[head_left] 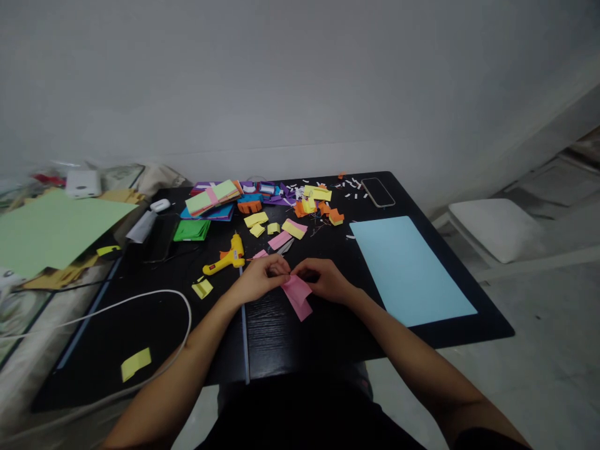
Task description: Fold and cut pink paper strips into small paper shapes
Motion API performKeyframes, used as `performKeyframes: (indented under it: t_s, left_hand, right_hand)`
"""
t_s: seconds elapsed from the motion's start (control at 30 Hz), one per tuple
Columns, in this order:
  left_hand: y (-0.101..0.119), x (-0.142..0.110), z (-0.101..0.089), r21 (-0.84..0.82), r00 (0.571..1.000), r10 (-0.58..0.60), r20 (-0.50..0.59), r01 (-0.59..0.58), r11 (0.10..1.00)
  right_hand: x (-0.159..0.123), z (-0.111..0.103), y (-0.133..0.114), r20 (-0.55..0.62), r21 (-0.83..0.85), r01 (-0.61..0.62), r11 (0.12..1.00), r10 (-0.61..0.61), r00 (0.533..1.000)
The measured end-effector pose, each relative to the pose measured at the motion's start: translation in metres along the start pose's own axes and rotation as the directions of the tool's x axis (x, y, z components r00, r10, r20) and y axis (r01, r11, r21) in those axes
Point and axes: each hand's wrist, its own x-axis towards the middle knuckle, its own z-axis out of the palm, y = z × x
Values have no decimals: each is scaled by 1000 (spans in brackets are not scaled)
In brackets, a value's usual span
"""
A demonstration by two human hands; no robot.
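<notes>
A strip of pink paper (pixel 298 299) is pinched at its upper end by both hands, and its lower part hangs loose towards me. My left hand (pixel 262 277) closes on it from the left. From the right, my right hand (pixel 325 279) grips it with thumb and fingers. Just beyond my hands lie scissors (pixel 285 246), partly hidden, with pink and yellow paper pieces (pixel 294 229) beside them. A yellow glue gun (pixel 229 255) rests left of my left hand, and a small yellow paper piece (pixel 202 288) is near it.
A light blue sheet (pixel 412 269) covers the right of the black table (pixel 314 350). A phone (pixel 377 192), stacked coloured papers (pixel 213 199) and scraps sit at the back. A white cable (pixel 188 306) loops across the left, near a large green sheet (pixel 56 228). A white stool (pixel 492 228) stands right.
</notes>
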Motion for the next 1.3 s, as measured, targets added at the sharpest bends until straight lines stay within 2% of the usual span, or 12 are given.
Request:
performKeyframes:
  t_s: [0.2,0.33,0.7,1.03,1.3]
  left_hand:
    - [1,-1,0,14,1000,-2,-13,2,1000]
    - [5,-2,-2,6,1000,-4,8,4,1000]
    - [4,-3,-4,18,976,-160,145,159,987]
    - [4,-5,-4,51,986,-100,131,94,994]
    - [2,-5,-2,45,978,-90,186,83,996]
  right_hand:
    - [-1,0,0,32,26,-36,999,36,999]
    - [-1,0,2,10,10,-43,999,43,999]
    - [-3,5,-2,3,-49,23,999,-22,1000]
    - [-4,6,-4,14,13,-16,1000,16,1000]
    - [-2,8,-2,11,-13,88,996,-88,996]
